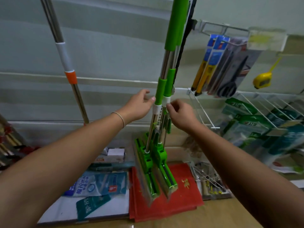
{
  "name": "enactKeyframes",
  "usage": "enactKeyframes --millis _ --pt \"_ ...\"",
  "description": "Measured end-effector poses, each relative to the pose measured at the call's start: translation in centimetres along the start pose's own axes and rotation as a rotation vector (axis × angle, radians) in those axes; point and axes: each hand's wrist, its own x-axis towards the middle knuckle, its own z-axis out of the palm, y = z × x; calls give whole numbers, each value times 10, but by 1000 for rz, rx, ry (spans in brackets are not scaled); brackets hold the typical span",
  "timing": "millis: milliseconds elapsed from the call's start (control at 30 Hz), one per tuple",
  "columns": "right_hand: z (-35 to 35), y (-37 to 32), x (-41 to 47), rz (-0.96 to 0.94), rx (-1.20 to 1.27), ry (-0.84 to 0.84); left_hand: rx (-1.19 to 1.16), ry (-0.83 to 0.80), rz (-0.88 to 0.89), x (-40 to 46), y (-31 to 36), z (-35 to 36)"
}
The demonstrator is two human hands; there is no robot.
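Blue Chinese print on a white-and-blue packet (85, 185), lower left, opening with 推拉, remainder blurred. White characters on a teal packet (92, 205) beside it, too soft to read. Single gold character on red cloth (186, 183), not legible. White lettering on green boxes (240, 106) at right, illegible.

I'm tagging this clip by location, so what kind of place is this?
Probably a household-goods shop: two identical green mops stand side by side, packaged scissors hang from a wire display hook, and sealed product packets lie flat lower down.
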Motion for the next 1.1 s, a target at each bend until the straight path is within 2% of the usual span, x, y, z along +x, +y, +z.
enactKeyframes --millis 200,300,467,600,733,867,1000,1100 --pt "-10 67 15 8 65 -122 -58 93 -86 17 -2 55" --pt "2 83 24 56 97 -254 -113 110 -125 19 -7 70" --pt "28 96 45 24 146 -486 -48 176 -165 28 -18 87" --pt "47 96 59 -23 265 -502 -87 198 -237 33 -35 101" --pt "60 97 64 -50 345 -476 -151 174 -231 31 -48 106" --pt "63 103 63 -103 255 -438 -72 124 -186 21 -51 105" --pt "56 113 60 -184 117 -473 -12 142 -158 1 -55 103" --pt "53 115 55 -167 59 -485 7 140 -138 -9 -57 98"
